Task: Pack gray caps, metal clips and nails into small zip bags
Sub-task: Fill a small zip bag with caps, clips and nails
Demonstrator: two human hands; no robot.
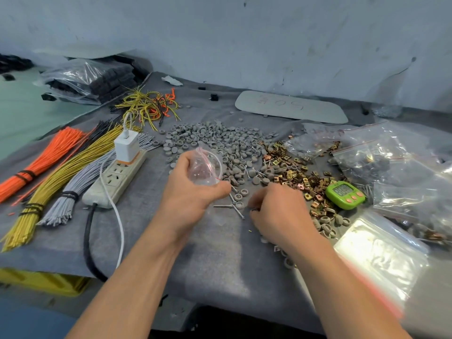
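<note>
My left hand [189, 189] holds a small clear zip bag [206, 167] with a red seal line, its mouth held open above the grey cloth. My right hand [276, 209] rests knuckles-up on the cloth with curled fingers, and a small dark piece shows at its fingertips; what it is cannot be told. A few nails [232, 206] and gray caps [238, 198] lie between the hands. A large heap of gray caps [220, 138] spreads behind, and brass-coloured metal clips [293, 167] lie to its right.
Bundles of orange, yellow and grey wires [49, 172] and a power strip [117, 177] with a white charger lie at left. A green timer [344, 194] sits at right, next to filled zip bags [381, 152] and a stack of empty bags [381, 255].
</note>
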